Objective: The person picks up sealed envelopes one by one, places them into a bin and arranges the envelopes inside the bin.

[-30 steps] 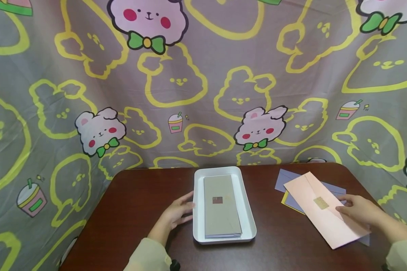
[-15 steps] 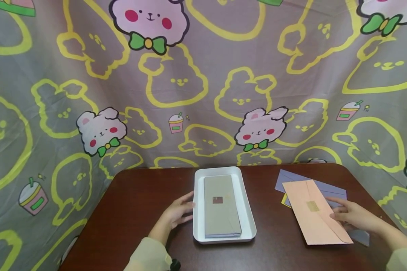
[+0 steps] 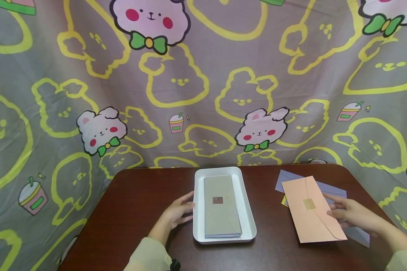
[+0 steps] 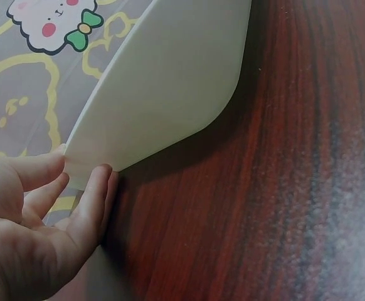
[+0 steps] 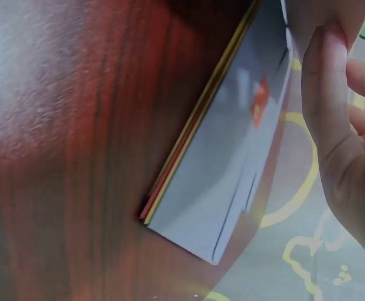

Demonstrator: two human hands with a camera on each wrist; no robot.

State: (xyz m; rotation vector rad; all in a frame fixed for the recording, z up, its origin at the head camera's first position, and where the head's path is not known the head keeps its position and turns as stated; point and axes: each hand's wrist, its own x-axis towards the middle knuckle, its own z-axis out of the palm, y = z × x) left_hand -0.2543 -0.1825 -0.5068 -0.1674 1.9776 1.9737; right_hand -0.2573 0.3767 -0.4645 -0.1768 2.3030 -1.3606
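A peach envelope (image 3: 314, 212) with a gold square seal is pinched at its right edge by my right hand (image 3: 351, 215). It is held tilted over a pile of envelopes, with the purple top one (image 3: 332, 188) partly hidden below it. In the right wrist view, that top envelope (image 5: 201, 182) bears an orange-red seal and has yellow and red edges beneath it. On the left, my left hand (image 3: 178, 210) touches the outer wall of a white tray (image 3: 247, 218) with extended fingertips. Inside the tray lies a grey-green envelope (image 3: 220, 214) with a dark red square label, on top of others.
Tray and pile both stand on a dark red-brown wooden table (image 3: 135, 203), with a strip of tabletop between them. A patterned cloth (image 3: 203, 82) with cartoon rabbits hangs behind the table and along its sides.
My right hand has lifted the peach envelope and drawn it left, turning it more upright and uncovering more of the pile. My left hand and the tray have stayed put.
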